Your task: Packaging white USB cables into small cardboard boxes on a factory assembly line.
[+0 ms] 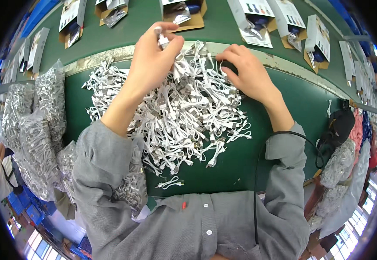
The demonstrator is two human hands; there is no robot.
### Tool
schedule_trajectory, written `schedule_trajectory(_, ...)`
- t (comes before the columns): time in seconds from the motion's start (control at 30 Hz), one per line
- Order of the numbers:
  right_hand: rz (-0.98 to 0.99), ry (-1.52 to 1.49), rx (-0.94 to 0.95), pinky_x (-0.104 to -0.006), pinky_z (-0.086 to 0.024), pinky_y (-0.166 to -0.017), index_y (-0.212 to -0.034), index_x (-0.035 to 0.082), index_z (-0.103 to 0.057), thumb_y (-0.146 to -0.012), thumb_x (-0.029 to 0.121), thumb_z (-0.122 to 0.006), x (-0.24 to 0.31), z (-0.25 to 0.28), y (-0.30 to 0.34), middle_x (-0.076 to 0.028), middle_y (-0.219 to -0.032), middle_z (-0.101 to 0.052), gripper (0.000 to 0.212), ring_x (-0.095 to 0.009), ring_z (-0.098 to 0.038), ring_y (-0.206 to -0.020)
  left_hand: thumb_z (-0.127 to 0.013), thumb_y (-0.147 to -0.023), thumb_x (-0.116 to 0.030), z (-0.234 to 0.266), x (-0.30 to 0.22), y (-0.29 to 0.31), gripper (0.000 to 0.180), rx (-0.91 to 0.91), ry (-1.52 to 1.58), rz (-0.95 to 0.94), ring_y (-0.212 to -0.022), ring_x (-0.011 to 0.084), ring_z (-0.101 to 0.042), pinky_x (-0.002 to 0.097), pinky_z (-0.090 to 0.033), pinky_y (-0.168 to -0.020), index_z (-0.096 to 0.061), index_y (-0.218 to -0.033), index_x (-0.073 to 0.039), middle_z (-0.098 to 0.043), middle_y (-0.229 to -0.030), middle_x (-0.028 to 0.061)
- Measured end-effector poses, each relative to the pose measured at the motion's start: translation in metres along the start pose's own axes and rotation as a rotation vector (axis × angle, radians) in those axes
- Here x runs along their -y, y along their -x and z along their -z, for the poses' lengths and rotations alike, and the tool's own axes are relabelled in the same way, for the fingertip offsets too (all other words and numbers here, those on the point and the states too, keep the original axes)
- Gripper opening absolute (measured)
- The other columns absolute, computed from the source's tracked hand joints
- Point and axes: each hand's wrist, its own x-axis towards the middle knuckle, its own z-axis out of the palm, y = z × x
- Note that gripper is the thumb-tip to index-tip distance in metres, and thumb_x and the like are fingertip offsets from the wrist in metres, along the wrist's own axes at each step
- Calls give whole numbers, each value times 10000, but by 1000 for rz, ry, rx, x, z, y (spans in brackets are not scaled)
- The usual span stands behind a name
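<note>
A big heap of short white USB charging cables (pixel 184 117) lies on the green table in front of me. Raised over the far left part of the heap, my left hand (pixel 156 60) is closed round a white USB cable (pixel 163 41); its connector pokes up between thumb and fingers. My right hand (pixel 249 71) is at the heap's far right edge, fingers curved and thumb apart from the index finger. White cable loops lie right at its fingertips, and I see none held. A single looped cable (pixel 170 183) rests apart, near the table's front edge.
Beyond a worn metal rail (pixel 283 69), open boxes (pixel 184 19) with plastic-wrapped items stand on a green surface. Clear bags full of cables (pixel 37 130) are stacked at left; more bags (pixel 338 164) hang at right. A black cord (pixel 257 186) runs past my right arm to a black cap (pixel 341 123).
</note>
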Motion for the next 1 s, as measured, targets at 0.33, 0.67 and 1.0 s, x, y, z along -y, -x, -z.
schedule_trajectory(0.33,168,58,-142,-399,-510,-758,-1002,80,-653,-841,70,-666,-14,0,-4,-56,-973,-614,162,-278,-608,-894,-588,-892,-214,-18,28,-13,401,336,-408,-324,-1089,376,-612,440,-475,-958,-614,-1255,-44,-635,-1170,188)
schedule_trajectory(0.67,272,112,-40,-393,-492,-754,-935,46,-578,-836,57,-673,-17,7,-14,-77,-947,-593,137,-285,-581,-872,-573,-897,-388,-29,18,-9,430,314,-602,-353,-1002,380,-651,488,-513,-873,-631,-1225,-117,-664,-1080,173)
schedule_trajectory(1.0,-338,-143,-383,-280,-507,-639,-957,9,-666,-905,64,-644,-71,47,28,-66,-777,-662,79,-170,-624,-662,-646,-804,-250,-33,8,-12,347,321,-449,-171,-914,404,-668,468,-513,-866,-679,-1064,-23,-692,-927,236)
